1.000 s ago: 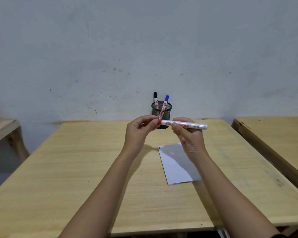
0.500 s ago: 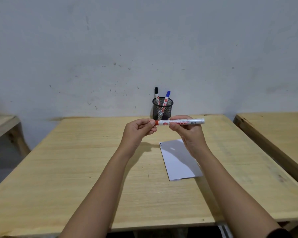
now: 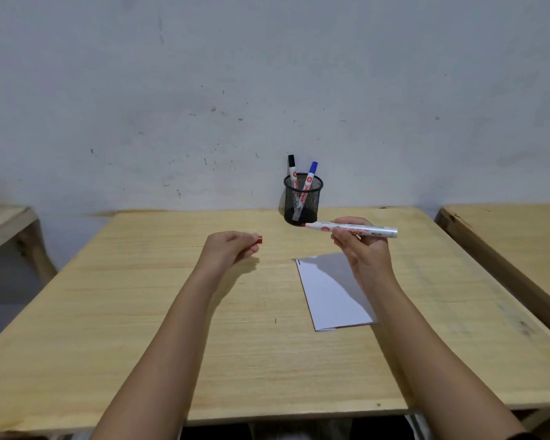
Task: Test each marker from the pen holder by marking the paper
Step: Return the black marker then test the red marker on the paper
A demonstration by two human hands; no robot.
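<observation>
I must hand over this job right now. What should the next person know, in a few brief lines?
Left hand: shut on the red cap.
Right hand: holds the uncapped marker level above the paper.
Pen holder at the table's far edge holds a black-capped marker and a blue-capped marker.
Done: cap off; one short dark line at the paper's far left corner.
Left: mark the paper, recap, test the remaining markers.

Scuffed pale grey wall [image 3: 267,74] behind. Light wooden tabletop [image 3: 140,312] at centre. More wooden furniture at left [image 3: 0,223] and right [image 3: 515,230] edges.
</observation>
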